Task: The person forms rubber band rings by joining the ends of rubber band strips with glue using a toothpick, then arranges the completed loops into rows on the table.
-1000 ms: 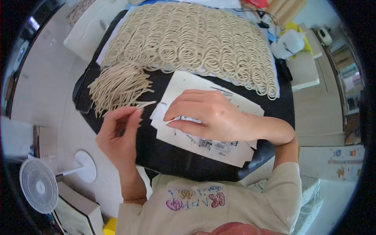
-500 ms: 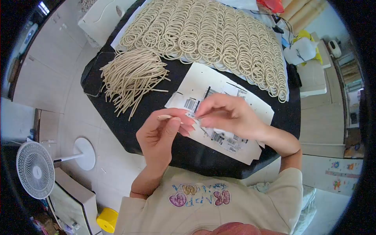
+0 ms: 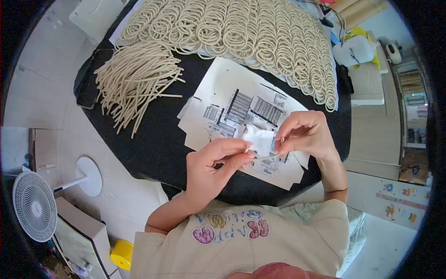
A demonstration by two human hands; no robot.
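A short beige cord [image 3: 265, 158] spans the gap between my two hands, low over the labelled cardboard. Thumb and fingers of my left hand [image 3: 211, 167] pinch one end of it. My right hand [image 3: 310, 135] pinches the other end, which peeks out at the fingertips. Just beyond the cord, a crumpled white piece [image 3: 259, 139], paper or cloth, rests on the cardboard sheet [image 3: 211, 93] printed with barcodes. Left of the sheet lies a loose pile of straight beige cords [image 3: 137, 76]. Rows of beige cord rings [image 3: 239, 35] overlap across the far side of the table.
Black cloth covers the table [image 3: 148, 153]. A dark flat object [image 3: 88, 88] lies at its left edge. A white container [image 3: 354, 50] stands beyond the right edge. On the floor at left are a white fan [image 3: 36, 207] and a yellow stool [image 3: 122, 254].
My hands were close together and have drawn apart, with the cord now stretched between them. The white piece now shows plainly on the cardboard. The whole view has shifted slightly.
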